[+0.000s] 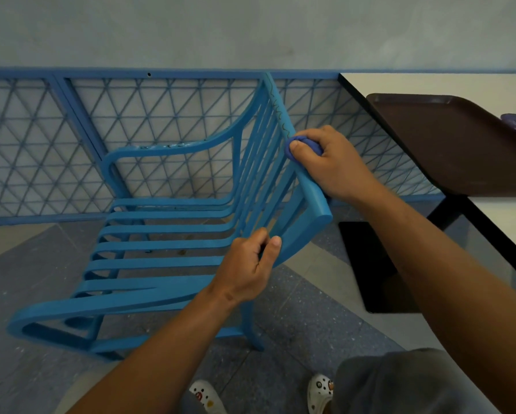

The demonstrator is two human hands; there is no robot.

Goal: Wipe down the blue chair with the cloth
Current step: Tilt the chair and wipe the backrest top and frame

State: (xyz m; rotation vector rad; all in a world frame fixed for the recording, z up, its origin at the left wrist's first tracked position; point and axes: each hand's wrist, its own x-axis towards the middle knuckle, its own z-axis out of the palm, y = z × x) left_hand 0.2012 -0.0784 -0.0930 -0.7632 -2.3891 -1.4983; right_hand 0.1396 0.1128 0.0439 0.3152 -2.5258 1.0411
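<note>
Blue chair (167,234) on tiled floor beside a white table (430,85), right hand (328,162) clutching a bunched blue cloth (292,144) against the backrest's top rail, left hand (248,264) gripping a backrest slat

The blue slatted plastic chair (167,252) stands in front of the blue metal mesh fence (42,144). The balled blue cloth (303,146) sits under the right hand's (331,162) fingers, on the chair's top rail. The left hand's (248,270) fingers wrap the rail below. Right of both hands stands the white table (430,83), with the brown plastic tray (447,138) on it.
</note>
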